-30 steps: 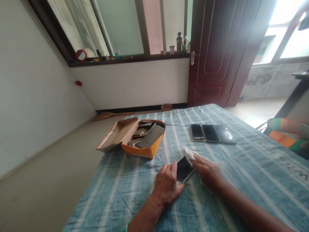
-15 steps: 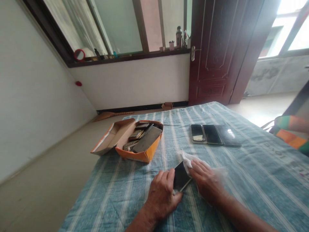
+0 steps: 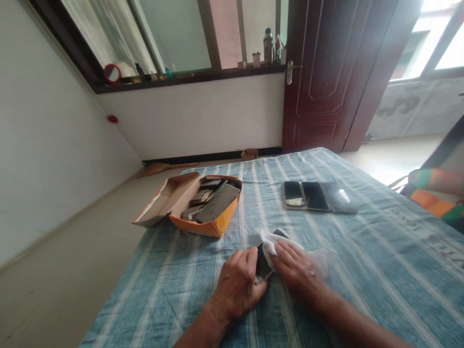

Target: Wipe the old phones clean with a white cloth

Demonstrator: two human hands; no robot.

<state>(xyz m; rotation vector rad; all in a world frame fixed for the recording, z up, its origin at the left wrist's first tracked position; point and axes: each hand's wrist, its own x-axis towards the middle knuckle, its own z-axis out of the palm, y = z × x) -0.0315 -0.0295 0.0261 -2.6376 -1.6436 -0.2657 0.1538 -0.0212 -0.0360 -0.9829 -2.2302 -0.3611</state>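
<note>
A dark smartphone (image 3: 262, 261) lies on the striped cloth, partly covered by hands and wipe. Its near left edge is gripped by my left hand (image 3: 239, 280), fingers on one side and thumb at the lower edge. My right hand (image 3: 295, 268) presses a crumpled white wipe (image 3: 270, 241) against the screen, with a loose end trailing to the right. Beyond the hands, to the right, three phones lie side by side: a small one (image 3: 294, 194), a black one (image 3: 315, 195) and a greyer, shiny one (image 3: 339, 197).
An orange cardboard box (image 3: 221, 224) with its lid (image 3: 166, 198) folded open stands to the left, holding several old phones. Blue striped cloth (image 3: 174, 295) covers the surface. A dark red door (image 3: 322, 72) and a window ledge with small items are beyond.
My right hand and the wipe have slid left across the phone's screen, baring its far upper corner. My left hand keeps its hold. The view has shifted slightly.
</note>
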